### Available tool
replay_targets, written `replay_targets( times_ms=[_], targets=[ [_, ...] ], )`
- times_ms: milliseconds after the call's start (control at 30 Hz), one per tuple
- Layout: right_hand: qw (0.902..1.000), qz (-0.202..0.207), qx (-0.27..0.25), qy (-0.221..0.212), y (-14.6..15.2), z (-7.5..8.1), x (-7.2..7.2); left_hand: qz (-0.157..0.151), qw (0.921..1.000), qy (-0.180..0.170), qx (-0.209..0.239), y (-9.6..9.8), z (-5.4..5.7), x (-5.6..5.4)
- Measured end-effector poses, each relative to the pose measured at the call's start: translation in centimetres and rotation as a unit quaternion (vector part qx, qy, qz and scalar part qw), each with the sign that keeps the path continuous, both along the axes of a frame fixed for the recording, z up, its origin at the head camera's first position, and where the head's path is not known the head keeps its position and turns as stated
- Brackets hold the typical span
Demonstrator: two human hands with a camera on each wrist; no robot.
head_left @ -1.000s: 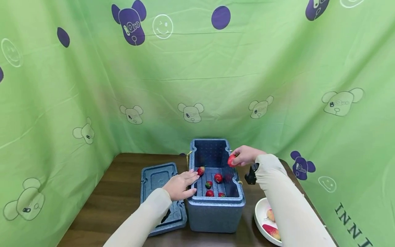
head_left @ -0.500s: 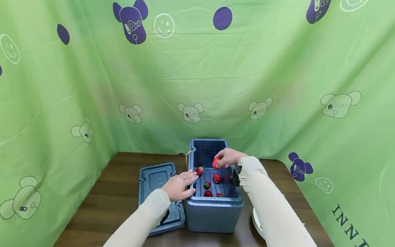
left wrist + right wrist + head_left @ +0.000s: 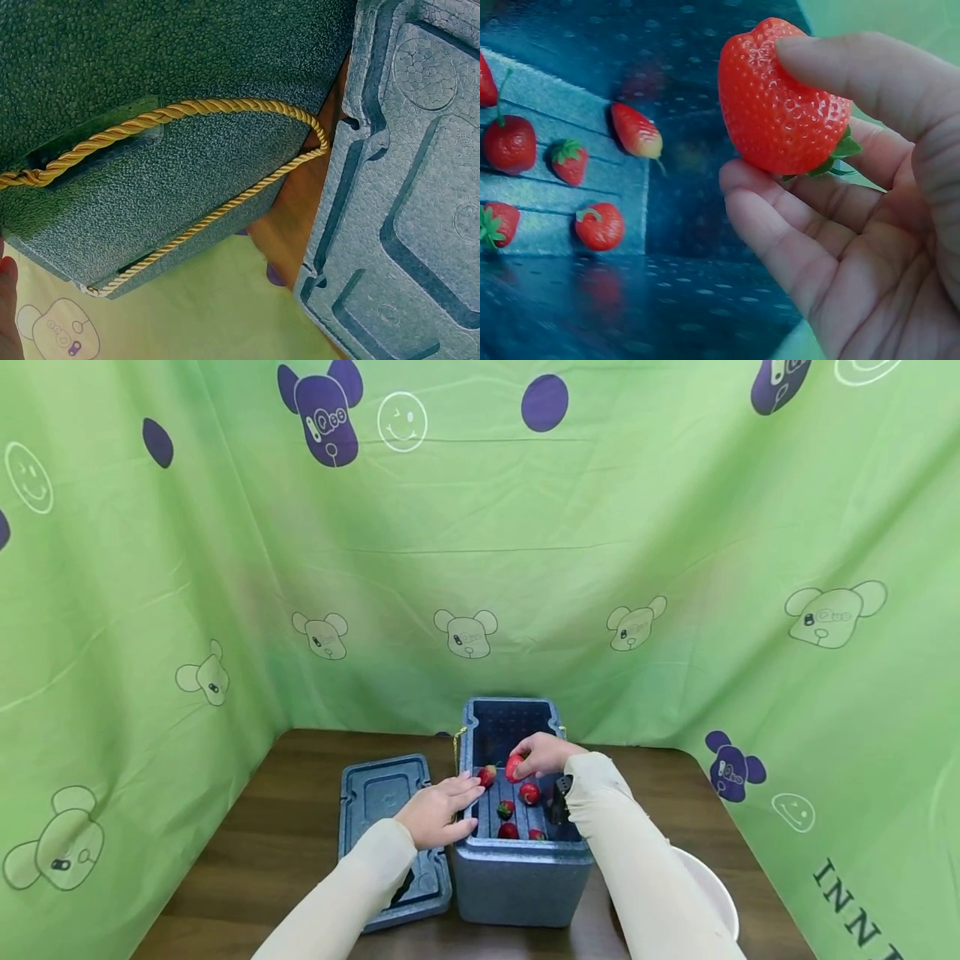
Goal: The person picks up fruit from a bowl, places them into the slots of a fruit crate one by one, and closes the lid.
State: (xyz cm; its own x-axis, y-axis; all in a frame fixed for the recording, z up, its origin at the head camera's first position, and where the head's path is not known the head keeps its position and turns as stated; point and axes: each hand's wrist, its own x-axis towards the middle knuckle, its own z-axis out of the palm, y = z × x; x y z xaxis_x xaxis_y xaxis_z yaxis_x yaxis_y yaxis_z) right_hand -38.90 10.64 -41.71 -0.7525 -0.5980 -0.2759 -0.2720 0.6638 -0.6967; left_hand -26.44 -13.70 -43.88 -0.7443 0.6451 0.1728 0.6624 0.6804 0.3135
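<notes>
My right hand (image 3: 549, 753) pinches a large red strawberry (image 3: 784, 97) between thumb and fingers, above the inside of a blue foam box (image 3: 525, 885). Green leaves show at the strawberry's lower end in the right wrist view. Several smaller red fruits lie on the ribbed box floor, among them a small strawberry (image 3: 571, 163), a round cherry-like fruit (image 3: 510, 144) and a red-and-yellow fruit (image 3: 636, 131). My left hand (image 3: 435, 814) rests flat on the box's left rim with its fingers extended. Only an edge of that hand shows in the left wrist view.
The box's lid (image 3: 385, 802) lies on the wooden table (image 3: 247, 852) left of the box. A twisted gold cord (image 3: 225, 105) hangs on the box's left side. A white bowl (image 3: 708, 885) stands at the right, partly behind my right sleeve. Green printed cloth (image 3: 540, 577) surrounds the table.
My right hand has carried the strawberry leftward from the box's right rim to over its inside. My left hand stays on the left rim.
</notes>
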Motion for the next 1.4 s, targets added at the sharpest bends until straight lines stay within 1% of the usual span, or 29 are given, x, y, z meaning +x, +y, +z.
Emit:
replay_targets(
  times_ms=[33,100,133,167,200,300,367,533,700,833,967,1167,1400],
  targets=[
    [1.0000,0.006,-0.001,0.003,0.0,-0.6,-0.2,0.000,1.0000,0.000,-0.001,0.0,0.0,0.0],
    [1.0000,0.003,-0.001,0.000,-0.2,-0.8,0.3,-0.002,1.0000,0.000,-0.002,0.0,0.0,0.0],
    [1.0000,-0.001,-0.001,-0.002,-0.4,-0.7,0.7,-0.003,1.0000,0.000,-0.004,0.0,0.0,0.0],
    [0.9997,-0.017,0.013,-0.007,-0.8,0.3,1.9,-0.004,1.0000,0.000,-0.006,0.0,0.0,-0.1],
    [0.9997,-0.020,0.016,0.001,-1.0,0.4,2.4,-0.005,1.0000,-0.001,-0.007,0.0,0.0,-0.1],
    [0.9995,-0.026,0.013,0.008,-1.4,0.8,3.6,-0.008,0.9999,-0.001,-0.010,0.0,0.1,-0.1],
    [0.9994,-0.029,0.010,0.013,-1.6,0.6,3.9,-0.008,0.9999,0.000,-0.011,0.0,0.2,-0.1],
    [0.9992,-0.040,0.005,0.000,-1.9,-0.2,3.9,-0.010,0.9998,0.008,-0.013,-0.1,0.2,-0.2],
    [0.9993,-0.035,0.000,-0.015,-2.2,-1.1,3.5,-0.008,0.9999,0.008,-0.012,-0.2,0.2,-0.2],
    [0.9992,-0.035,0.010,-0.019,-2.4,-1.4,3.5,-0.009,0.9998,0.010,-0.011,-0.2,0.1,-0.2],
    [0.9992,-0.033,0.022,-0.011,-2.6,-1.7,3.4,-0.009,0.9998,0.013,-0.012,-0.2,0.1,-0.3],
    [0.9981,-0.033,0.049,-0.018,-2.8,-1.9,3.6,-0.009,0.9999,0.002,-0.009,-0.2,0.2,-0.3],
    [0.9984,-0.020,0.050,-0.016,-2.9,-1.7,3.7,-0.019,0.9992,0.033,-0.013,-0.1,0.1,-0.3]
  ],
)
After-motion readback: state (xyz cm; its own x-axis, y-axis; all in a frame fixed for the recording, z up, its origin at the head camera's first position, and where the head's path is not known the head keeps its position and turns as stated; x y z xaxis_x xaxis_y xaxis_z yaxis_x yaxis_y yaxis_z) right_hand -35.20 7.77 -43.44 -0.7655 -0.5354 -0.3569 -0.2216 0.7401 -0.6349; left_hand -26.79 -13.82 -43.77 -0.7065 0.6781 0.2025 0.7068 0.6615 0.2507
